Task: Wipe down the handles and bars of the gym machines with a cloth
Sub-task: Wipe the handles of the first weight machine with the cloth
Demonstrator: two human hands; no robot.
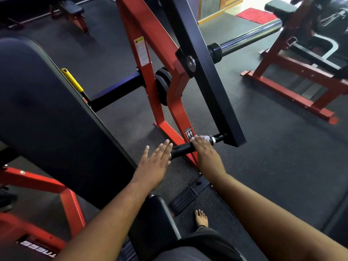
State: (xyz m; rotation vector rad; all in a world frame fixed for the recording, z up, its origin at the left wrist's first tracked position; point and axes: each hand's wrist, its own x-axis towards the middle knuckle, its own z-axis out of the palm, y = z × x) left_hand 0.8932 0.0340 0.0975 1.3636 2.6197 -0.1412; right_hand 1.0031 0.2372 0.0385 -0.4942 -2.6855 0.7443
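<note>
Right hand [204, 147] presses cloth [204, 137] on handle [183, 148]; left hand [157, 159] flat, fingers straight, at its end. Cloth could bunch, slip off.

White cloth [204, 138] mostly hidden under right hand [204, 147]. Small print on yellow-and-white warning sticker [141, 51] too small to read. Padded black backrest [47, 110] cut off at left edge.
</note>
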